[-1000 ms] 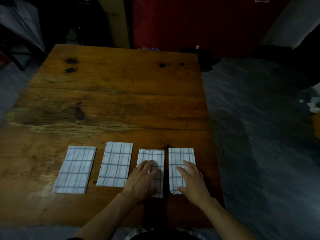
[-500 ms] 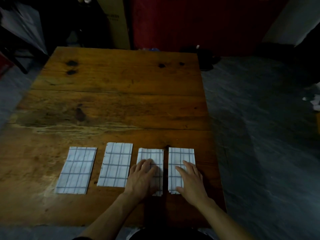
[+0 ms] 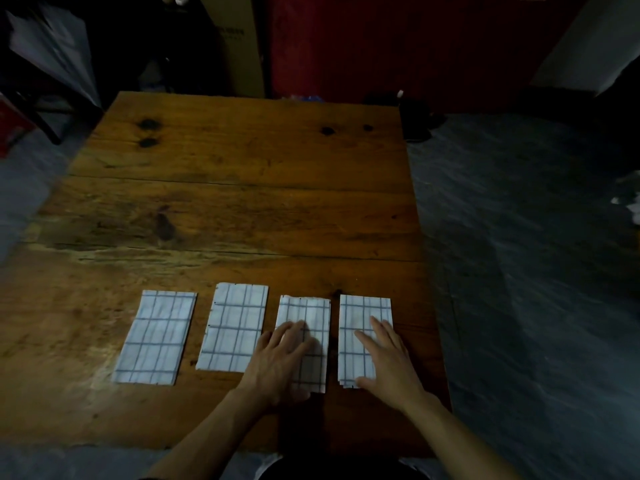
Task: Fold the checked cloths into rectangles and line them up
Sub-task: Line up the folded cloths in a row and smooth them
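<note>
Several white cloths with blue checks lie folded into narrow rectangles in a row near the front of the wooden table (image 3: 242, 202). From the left: the first cloth (image 3: 157, 336), the second cloth (image 3: 235, 327), the third cloth (image 3: 311, 313) and the fourth cloth (image 3: 362, 313). My left hand (image 3: 280, 365) lies flat, fingers spread, on the near half of the third cloth. My right hand (image 3: 386, 365) lies flat on the near right part of the fourth cloth. Neither hand grips anything.
The table's right edge runs just beyond the fourth cloth, with dark grey floor (image 3: 519, 271) past it. A cardboard box (image 3: 232, 43) and a red surface (image 3: 381, 39) stand behind the table's far edge. A dark object (image 3: 415, 116) sits by the far right corner.
Both hands have slid slightly toward me along the third and fourth cloths, staying flat. The cloths keep their places.
</note>
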`<state>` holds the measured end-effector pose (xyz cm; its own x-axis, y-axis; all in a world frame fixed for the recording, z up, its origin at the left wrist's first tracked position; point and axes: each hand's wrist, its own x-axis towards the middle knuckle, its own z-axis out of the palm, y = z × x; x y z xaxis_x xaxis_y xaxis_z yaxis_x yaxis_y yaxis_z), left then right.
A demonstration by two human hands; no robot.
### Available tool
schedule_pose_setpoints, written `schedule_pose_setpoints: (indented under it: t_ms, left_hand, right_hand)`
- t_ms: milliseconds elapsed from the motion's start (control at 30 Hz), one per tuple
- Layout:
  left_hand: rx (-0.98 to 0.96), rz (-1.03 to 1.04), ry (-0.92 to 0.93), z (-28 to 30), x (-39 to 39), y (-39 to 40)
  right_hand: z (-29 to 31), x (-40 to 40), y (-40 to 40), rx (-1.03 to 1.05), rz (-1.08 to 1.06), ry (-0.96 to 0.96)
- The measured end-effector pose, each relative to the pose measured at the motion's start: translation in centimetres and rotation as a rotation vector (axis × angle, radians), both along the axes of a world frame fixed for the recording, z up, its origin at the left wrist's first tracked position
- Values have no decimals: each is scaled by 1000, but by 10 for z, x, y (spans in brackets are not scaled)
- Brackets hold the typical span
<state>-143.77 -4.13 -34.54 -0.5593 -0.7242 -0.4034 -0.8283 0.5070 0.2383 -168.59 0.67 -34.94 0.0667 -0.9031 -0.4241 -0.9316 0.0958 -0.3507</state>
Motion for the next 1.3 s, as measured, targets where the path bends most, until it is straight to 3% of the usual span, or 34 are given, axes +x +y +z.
schedule_pose_setpoints:
  t_ms: [1300]
  left_hand:
    - [-52,52,38,-17,-15,7]
  right_hand:
    - [-4,-6,-2,-7,-8,-36]
